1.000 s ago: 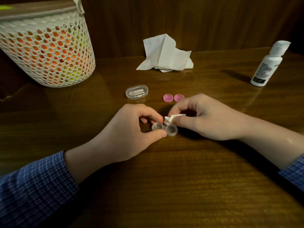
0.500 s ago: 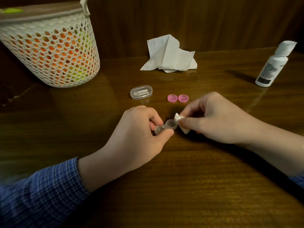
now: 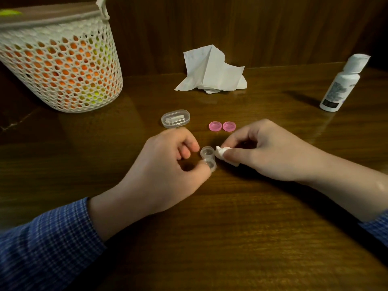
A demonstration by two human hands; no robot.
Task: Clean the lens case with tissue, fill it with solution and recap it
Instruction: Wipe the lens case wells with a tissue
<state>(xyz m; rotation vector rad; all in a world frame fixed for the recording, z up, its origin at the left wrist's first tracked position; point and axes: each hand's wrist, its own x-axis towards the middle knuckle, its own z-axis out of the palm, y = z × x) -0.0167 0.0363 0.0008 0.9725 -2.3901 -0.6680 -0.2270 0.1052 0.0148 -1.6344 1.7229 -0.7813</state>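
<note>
A clear two-well lens case [image 3: 207, 158] lies on the brown table, its wells now lined up near to far. My left hand [image 3: 168, 164] pinches its near well between thumb and fingers. My right hand [image 3: 270, 152] pinches a small wad of white tissue [image 3: 223, 155], which touches the right side of the far well. Two pink caps [image 3: 222, 126] lie side by side just beyond the hands. The white solution bottle [image 3: 342, 85] stands capped at the far right.
A crumpled white tissue [image 3: 212, 72] lies at the back by the wooden wall. A clear oval box [image 3: 176, 118] sits left of the pink caps. A white mesh basket [image 3: 58, 61] with orange and yellow contents stands at the far left.
My left hand has turned the lens case from lying crosswise to pointing away from me. The tissue wad has come out of the well and now rests against the case's side.
</note>
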